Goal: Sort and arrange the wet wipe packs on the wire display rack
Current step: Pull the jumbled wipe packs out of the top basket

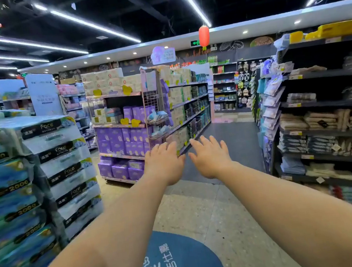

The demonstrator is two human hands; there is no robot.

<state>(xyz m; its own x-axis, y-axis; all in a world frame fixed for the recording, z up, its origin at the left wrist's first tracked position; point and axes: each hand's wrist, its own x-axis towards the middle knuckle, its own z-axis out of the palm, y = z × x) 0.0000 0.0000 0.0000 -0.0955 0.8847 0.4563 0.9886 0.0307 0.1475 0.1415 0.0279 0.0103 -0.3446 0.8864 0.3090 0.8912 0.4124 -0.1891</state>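
Observation:
Both my arms reach straight out in front of me over the shop aisle. My left hand (163, 163) and my right hand (209, 155) are side by side, palms down, fingers straight and spread, holding nothing. A pink wire display rack (153, 104) hangs on the end of the shelf unit ahead, well beyond my hands. Its baskets hold pale blue wet wipe packs (156, 115), small and blurred at this distance.
Stacked tissue bundles (28, 178) stand close on my left. Purple boxes (117, 146) fill the end shelf ahead. Dark shelving with folded towels (329, 124) lines the right. A blue round floor sticker (174, 266) lies under my arms, and the aisle runs on between the shelves.

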